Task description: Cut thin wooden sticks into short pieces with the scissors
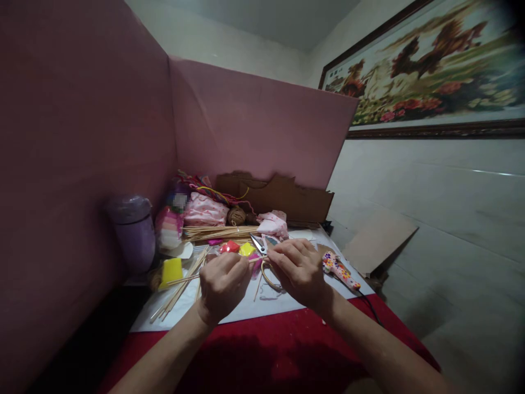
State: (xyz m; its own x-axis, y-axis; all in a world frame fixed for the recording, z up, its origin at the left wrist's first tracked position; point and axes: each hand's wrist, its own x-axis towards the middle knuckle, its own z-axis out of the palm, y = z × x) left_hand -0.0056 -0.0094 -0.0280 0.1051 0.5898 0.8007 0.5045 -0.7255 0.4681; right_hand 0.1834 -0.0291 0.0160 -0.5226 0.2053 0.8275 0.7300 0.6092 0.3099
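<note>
A thin bamboo stick runs level between my two hands, above the white sheet. My left hand is closed around it, and a length pokes out to the left toward a yellow block. On the other end, my right hand is closed with its fingertips pressed on the stick. Scissors with gold-coloured handles lie partly behind my right hand, blades pointing up and left. Loose bamboo sticks are spread to the left of my left hand.
Behind my hands are a bundle of sticks, red and yellow packets, and a twine ball. A purple lidded bin stands left. A flower-patterned glue gun with a black cord lies right. Pink panels rise behind.
</note>
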